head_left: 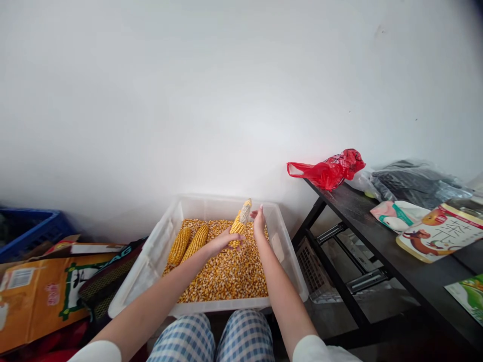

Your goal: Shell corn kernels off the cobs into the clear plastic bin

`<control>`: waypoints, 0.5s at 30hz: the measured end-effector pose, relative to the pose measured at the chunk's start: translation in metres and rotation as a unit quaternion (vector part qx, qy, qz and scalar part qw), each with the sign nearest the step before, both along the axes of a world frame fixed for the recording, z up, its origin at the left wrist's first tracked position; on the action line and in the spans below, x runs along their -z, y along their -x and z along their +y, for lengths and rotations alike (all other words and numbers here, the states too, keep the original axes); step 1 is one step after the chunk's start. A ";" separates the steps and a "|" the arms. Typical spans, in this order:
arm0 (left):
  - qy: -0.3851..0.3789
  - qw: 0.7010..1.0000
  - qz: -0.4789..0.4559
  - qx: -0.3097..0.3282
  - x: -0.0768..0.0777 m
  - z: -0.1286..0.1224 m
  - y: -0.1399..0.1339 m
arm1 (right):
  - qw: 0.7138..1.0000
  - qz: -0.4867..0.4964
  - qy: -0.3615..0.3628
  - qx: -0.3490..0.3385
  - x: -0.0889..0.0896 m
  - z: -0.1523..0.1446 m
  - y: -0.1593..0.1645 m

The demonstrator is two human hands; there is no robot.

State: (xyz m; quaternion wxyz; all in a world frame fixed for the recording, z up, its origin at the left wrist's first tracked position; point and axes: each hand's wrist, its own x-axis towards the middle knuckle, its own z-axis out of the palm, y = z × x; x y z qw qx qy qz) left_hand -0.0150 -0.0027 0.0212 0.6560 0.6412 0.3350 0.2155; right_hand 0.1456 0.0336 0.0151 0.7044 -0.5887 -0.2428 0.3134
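My left hand [225, 240] is wrapped round the lower part of a corn cob [239, 226], which tilts up to the right. Near its tip the cob is partly bare, pale where kernels are gone; the lower part still carries yellow kernels. Just right of the tip is my right hand [258, 221], fingers apart, thumb up, with nothing visible in it. Both hands are over a white plastic bin [211, 306] filled with loose corn kernels [226, 276]. Two full corn cobs [179, 246] lie on the kernels at the left.
Right of the bin stands a black table [377, 241] bearing a red plastic bag [332, 168], a printed pouch [441, 231] and other packages. An orange cardboard box [41, 296] and a blue crate [41, 229] are at left. A white wall [226, 100] rises behind the bin.
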 end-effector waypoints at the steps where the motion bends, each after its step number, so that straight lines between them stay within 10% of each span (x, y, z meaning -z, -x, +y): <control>1: -0.004 1.000 -0.003 -0.001 0.001 0.002 0.000 | 0.999 0.023 0.000 -0.027 0.000 0.000 0.005; 5: -0.126 0.989 0.053 -0.060 0.017 0.008 -0.005 | 0.988 0.105 -0.015 -0.113 0.001 0.002 0.035; 10: -0.262 0.942 0.135 -0.161 0.031 0.003 -0.014 | 0.995 0.094 -0.028 -0.005 -0.004 -0.001 0.047; 15: -0.005 1.000 -0.008 -0.018 0.014 -0.001 -0.010 | 0.978 0.165 -0.005 -0.129 -0.021 -0.008 0.030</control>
